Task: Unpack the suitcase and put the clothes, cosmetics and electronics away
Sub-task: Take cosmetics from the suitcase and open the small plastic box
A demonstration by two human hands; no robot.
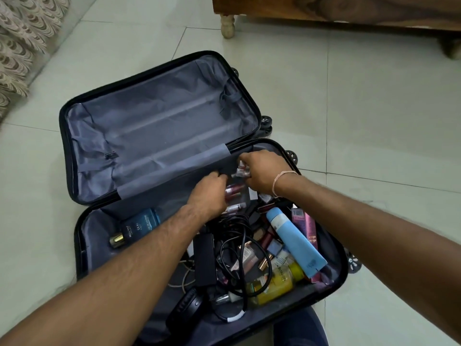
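Observation:
A black suitcase (72, 136) lies open on the floor; its far half holds only grey lining. The near half holds cosmetics and electronics: a blue perfume bottle (139, 224), a light blue tube (294, 239), a yellow bottle (277, 283), black cables (234, 236), a black adapter (204, 258) and black headphones (184, 308). At the far edge of this half, my left hand (212, 193) grips a clear pouch of lip glosses (234, 193). My right hand (259, 168) pinches small cosmetic tubes (240, 169) at the pouch's top.
Pale tiled floor (374, 121) surrounds the suitcase. A wooden bed frame with a turned leg (227, 26) stands at the back right. A patterned fabric (22, 46) hangs at the far left. My knee in blue cloth (299, 330) is at the bottom edge.

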